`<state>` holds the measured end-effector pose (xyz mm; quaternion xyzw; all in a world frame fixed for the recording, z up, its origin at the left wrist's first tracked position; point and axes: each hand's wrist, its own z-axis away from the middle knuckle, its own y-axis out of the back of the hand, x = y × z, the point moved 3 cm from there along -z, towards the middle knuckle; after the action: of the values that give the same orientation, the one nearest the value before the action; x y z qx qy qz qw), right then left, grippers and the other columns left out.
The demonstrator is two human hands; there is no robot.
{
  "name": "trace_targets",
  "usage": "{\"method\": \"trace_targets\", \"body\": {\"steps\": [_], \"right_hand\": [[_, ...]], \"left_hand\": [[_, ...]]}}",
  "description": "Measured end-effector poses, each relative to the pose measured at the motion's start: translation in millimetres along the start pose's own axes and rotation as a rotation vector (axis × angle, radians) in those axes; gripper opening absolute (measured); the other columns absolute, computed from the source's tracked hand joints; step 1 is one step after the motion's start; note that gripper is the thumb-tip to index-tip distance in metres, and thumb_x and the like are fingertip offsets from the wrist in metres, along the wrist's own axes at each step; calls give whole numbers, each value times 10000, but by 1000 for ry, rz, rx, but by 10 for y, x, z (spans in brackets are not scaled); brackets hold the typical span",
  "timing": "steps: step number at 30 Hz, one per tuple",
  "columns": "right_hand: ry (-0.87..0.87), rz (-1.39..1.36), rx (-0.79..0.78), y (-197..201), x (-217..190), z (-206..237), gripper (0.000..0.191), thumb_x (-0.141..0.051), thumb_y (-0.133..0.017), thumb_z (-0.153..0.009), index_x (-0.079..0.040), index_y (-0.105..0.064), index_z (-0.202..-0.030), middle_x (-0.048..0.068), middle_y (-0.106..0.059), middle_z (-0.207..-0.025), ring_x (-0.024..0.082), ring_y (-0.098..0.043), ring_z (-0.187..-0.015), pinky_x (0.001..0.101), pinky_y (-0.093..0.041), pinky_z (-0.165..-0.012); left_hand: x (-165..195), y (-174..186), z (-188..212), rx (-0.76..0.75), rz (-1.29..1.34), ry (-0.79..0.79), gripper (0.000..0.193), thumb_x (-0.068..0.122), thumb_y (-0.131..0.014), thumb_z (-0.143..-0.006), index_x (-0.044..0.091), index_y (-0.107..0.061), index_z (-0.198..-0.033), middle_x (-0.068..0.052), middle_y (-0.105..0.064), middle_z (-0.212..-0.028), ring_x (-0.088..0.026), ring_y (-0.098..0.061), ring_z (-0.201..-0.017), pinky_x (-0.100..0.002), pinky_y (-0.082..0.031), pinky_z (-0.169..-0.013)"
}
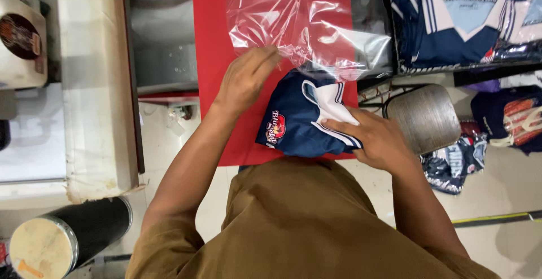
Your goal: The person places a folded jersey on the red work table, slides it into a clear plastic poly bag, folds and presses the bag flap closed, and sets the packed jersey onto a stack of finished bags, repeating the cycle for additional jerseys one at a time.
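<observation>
Folded navy shirt [299,122]: laid on red board [212,59], pressed flat under the open right hand [375,139]. Clear plastic bag [305,28]: mouth edge pinched by the left hand [245,78], just above the shirt. Step judged: bagging; bag mouth must be widened. Shirt stacks [451,19] shelved nearby.

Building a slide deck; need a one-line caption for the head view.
Left hand grips clear plastic bag while right hand presses folded navy-and-white jersey on red tabletop.

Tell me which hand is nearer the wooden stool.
Right. The right hand presses the folded navy shirt just beside the stool; the left hand grips the clear plastic bag, farther away.
</observation>
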<state>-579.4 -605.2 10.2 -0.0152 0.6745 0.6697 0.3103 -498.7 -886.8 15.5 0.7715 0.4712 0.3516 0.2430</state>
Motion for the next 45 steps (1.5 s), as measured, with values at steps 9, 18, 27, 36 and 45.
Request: {"method": "trace_targets", "body": {"steps": [9, 18, 27, 36, 45], "right_hand": [[106, -309, -57, 32, 174, 113, 852, 75, -602, -499, -252, -705, -1278, 114, -672, -1363, 337, -697, -1109, 383, -556, -888], [352, -891, 92, -82, 758, 180, 571, -49, -782, -722, 14, -670, -1279, 193, -727, -1217, 247, -742, -1099, 327, -563, -947], [-159, -746, 375, -255, 1005, 136, 478, -34, -769, -815, 62, -678, -1275, 144, -722, -1209, 156, -680, -1064, 283, -538, -922], [-230, -802, 495, -651, 1097, 70, 475, 5, -733, -760, 59, -687, -1230, 116, -754, -1133, 132, -700, -1007, 289, -556, -907], [-291, -494, 736, -1009, 505, -205, 336, -20, -807, -866, 10, -708, -1186, 180, -757, -1064, 255, -742, -942, 359, -583, -858]], "left_hand": [[-284, -402, 396, 19, -47, 128, 284, -23, -731, -854, 26, -717, -1133, -64, -699, -1180, -241, -655, -1043, -371, -571, -908], [-99, -139, 144, -183, 33, 128, 601, -25, -715, -797, 19, -571, -1380, -111, -572, -1398, -320, -573, -1191, -413, -527, -998], [43, 96, 235, -237, 92, 193, 713, -63, -697, -781, 67, -548, -1465, -90, -566, -1461, -318, -563, -1192, -413, -506, -1051], [50, -97, 138, -166, 288, 143, 759, -29, -758, -786, 109, -518, -1492, -55, -536, -1523, -318, -560, -1199, -399, -504, -1057], [468, -395, 24, -135, 292, 213, 843, -155, -644, -733, 108, -494, -1520, -66, -510, -1557, -327, -553, -1230, -406, -524, -1078]]}}
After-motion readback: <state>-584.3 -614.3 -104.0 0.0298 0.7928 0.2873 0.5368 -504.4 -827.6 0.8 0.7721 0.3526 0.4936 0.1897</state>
